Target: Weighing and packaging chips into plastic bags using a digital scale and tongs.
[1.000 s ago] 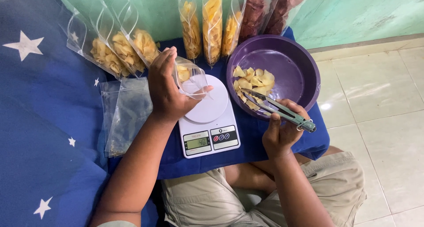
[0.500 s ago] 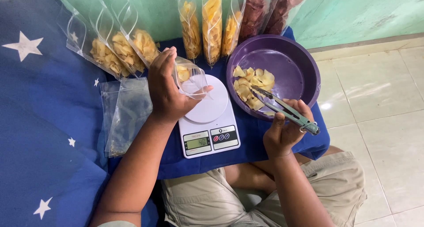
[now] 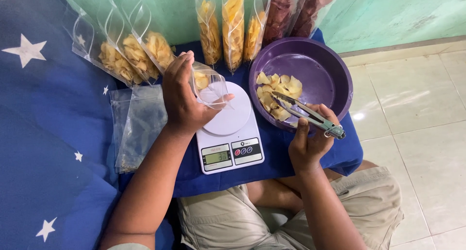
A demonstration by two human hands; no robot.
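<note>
Spreading across the left and centre of the view, a dark blue cloth with white stars (image 3: 43, 114) is covering the surface, while pale floor tiles (image 3: 417, 99) are showing on the right and a green wall (image 3: 388, 12) is running along the top. Sitting behind the cloth, the person in khaki shorts (image 3: 228, 221) is working over a round purple basin (image 3: 330, 70), which is resting on the cloth at centre right and holding a small heap of pale yellow chips (image 3: 279, 92) on its left side. Leaning against the wall, filled clear bags of yellow chips (image 3: 233, 26) are standing upright beside bags of dark red chips (image 3: 296, 14), and three more filled bags (image 3: 131, 51) are lying tilted to the left. A flat stack of empty clear bags (image 3: 138, 126) is lying on the cloth at left. A white digital kitchen scale (image 3: 230, 133) is sitting just left of the basin. The left hand (image 3: 184, 97) is curling its fingers around an open clear bag (image 3: 208, 85) with a few chips inside, holding it over the scale's round platform. The right hand (image 3: 310, 138) is gripping metal tongs (image 3: 306, 113) by the hinge end, their tips lying among the chips in the basin.
</note>
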